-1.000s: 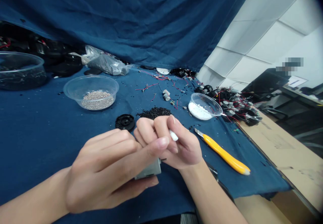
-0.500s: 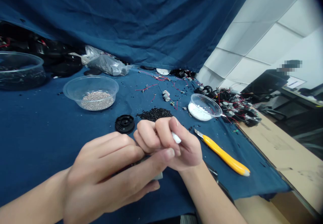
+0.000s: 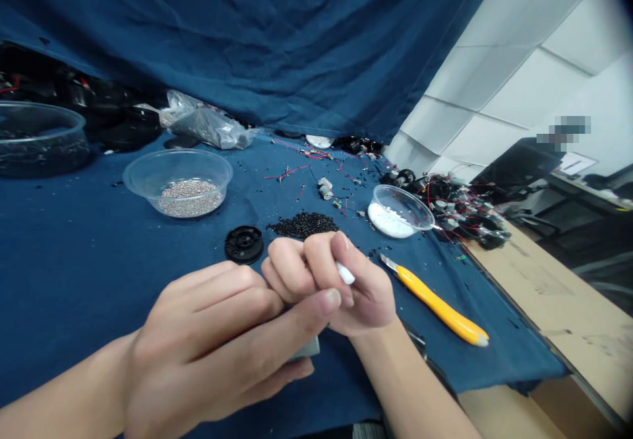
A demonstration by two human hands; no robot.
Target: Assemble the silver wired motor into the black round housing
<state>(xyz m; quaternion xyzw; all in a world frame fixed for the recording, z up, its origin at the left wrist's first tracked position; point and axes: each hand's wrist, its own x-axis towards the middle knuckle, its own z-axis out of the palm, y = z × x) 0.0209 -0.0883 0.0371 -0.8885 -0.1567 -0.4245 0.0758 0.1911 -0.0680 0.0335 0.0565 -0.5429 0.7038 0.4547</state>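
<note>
Most of the grey block [image 3: 305,350] was hidden; only a corner showed between the digits of my left hand [image 3: 212,333], which gripped it on the near side of the pile of black bits [image 3: 304,224]. My right hand [image 3: 326,281], curled just nearer than the pile, pinched a white piece [image 3: 345,273] with one end poking out. My hands overlapped where they met, so I couldn't tell what their inner fingers touched. The clear tub [image 3: 30,122] far left of the pile was cut off. Printing on the cardboard [image 3: 539,287], right of the pile, was too faint to read. A black disc [image 3: 244,244] and a bowl of metal bits [image 3: 143,178] sat left of the pile; a bowl of white bits [image 3: 420,213] and a yellow cutter [image 3: 435,300] lay right of it.
</note>
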